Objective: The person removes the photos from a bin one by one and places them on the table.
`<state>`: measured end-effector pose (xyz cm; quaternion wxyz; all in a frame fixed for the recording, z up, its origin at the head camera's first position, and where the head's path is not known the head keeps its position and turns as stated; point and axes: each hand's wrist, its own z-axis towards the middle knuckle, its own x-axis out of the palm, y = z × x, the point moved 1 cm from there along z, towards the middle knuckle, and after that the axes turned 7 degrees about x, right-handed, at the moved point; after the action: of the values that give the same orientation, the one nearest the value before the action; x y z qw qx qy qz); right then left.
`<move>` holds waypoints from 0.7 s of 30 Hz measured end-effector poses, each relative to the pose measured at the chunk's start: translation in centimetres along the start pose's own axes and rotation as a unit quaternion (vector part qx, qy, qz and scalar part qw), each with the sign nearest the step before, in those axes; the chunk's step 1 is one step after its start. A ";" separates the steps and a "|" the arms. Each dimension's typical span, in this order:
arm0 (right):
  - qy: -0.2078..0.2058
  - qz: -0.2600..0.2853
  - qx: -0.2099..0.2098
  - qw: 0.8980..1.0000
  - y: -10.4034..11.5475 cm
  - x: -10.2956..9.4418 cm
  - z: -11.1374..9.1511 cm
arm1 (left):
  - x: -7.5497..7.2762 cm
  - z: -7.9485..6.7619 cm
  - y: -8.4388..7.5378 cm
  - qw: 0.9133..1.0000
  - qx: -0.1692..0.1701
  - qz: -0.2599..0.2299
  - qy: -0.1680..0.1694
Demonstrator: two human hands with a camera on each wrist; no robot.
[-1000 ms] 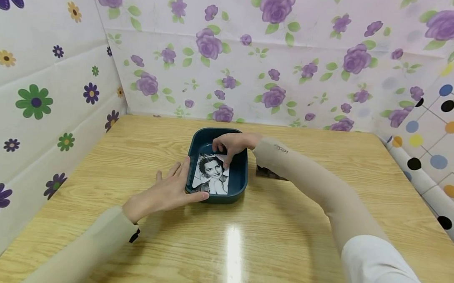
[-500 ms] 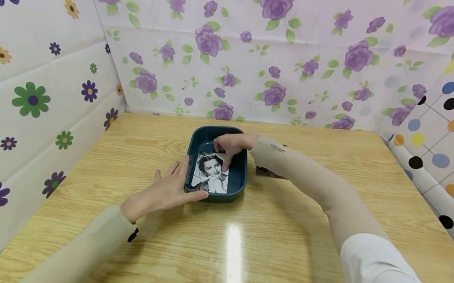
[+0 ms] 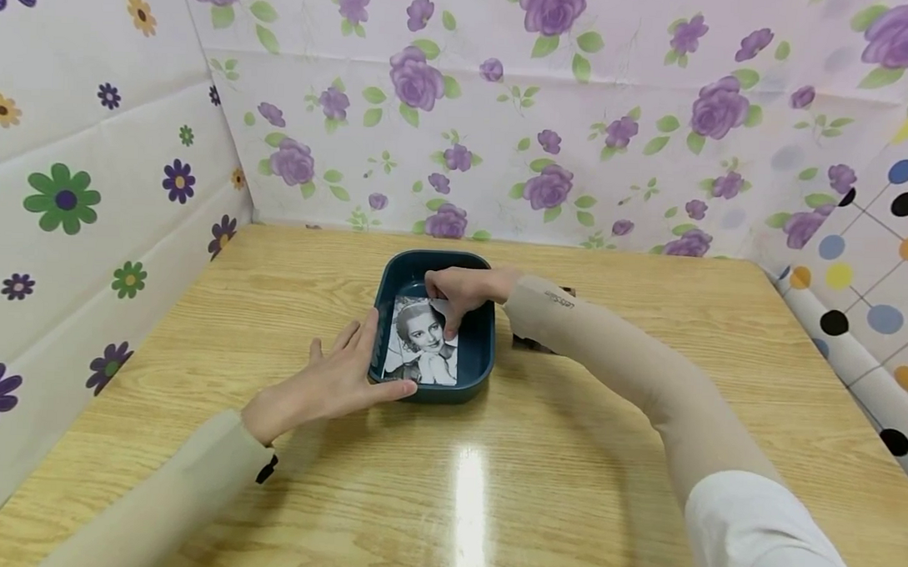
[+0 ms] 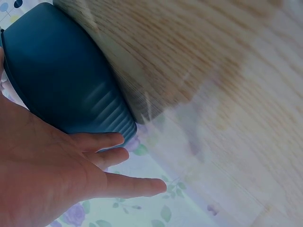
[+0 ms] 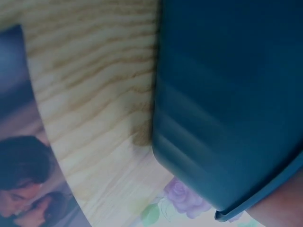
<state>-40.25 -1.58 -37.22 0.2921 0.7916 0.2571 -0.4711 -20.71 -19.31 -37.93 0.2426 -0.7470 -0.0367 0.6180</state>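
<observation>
A black-and-white photo (image 3: 422,345) of a person lies inside a dark blue-green rectangular bin (image 3: 475,390). My right hand (image 3: 465,290) reaches into that bin from the right and pinches the photo near its upper right, the thumb showing at its right edge; the other fingertips are partly hidden. Against the bin's left side rests my left hand (image 3: 330,386), fingers straight and spread, its thumb along the near rim. The left wrist view shows the same left hand (image 4: 57,165) touching the bin's ribbed outer wall (image 4: 102,101). Only a sliver of the right hand (image 5: 284,203) appears in the right wrist view.
To the right of the bin, partly covered by the right forearm, a second photo (image 3: 529,344) lies on the wooden table (image 3: 326,496). In the right wrist view this colour photo (image 5: 23,179) shows two dark-haired heads. Flower-patterned sheets (image 3: 474,134) stand behind and left.
The photo's upper edge has shifted slightly up towards the bin's far end, with the right hand at it. The left hand stays against the bin.
</observation>
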 end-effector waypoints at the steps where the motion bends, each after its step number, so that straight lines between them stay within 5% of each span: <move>1: -0.004 0.005 -0.001 1.000 0.0 0.0 -0.1 | 0.0 0.0 0.0 1.000 0.000 -0.001 0.001; 10: -0.042 0.119 -0.037 0.991 0.5 -0.2 -2.0 | -0.1 0.0 -0.2 1.000 0.004 -0.009 0.007; 16: -0.025 0.299 -0.042 0.953 0.3 -0.4 -3.6 | -0.1 0.1 -0.3 1.000 0.001 -0.007 0.004; 21: -0.038 0.351 -0.037 0.935 0.0 -0.6 -4.6 | -0.1 0.1 -0.3 1.000 -0.001 -0.003 0.005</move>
<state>-37.76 1.57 -34.88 0.4772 0.8016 -0.0312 -0.3588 -20.72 -19.04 -37.69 0.2434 -0.7504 -0.0383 0.6134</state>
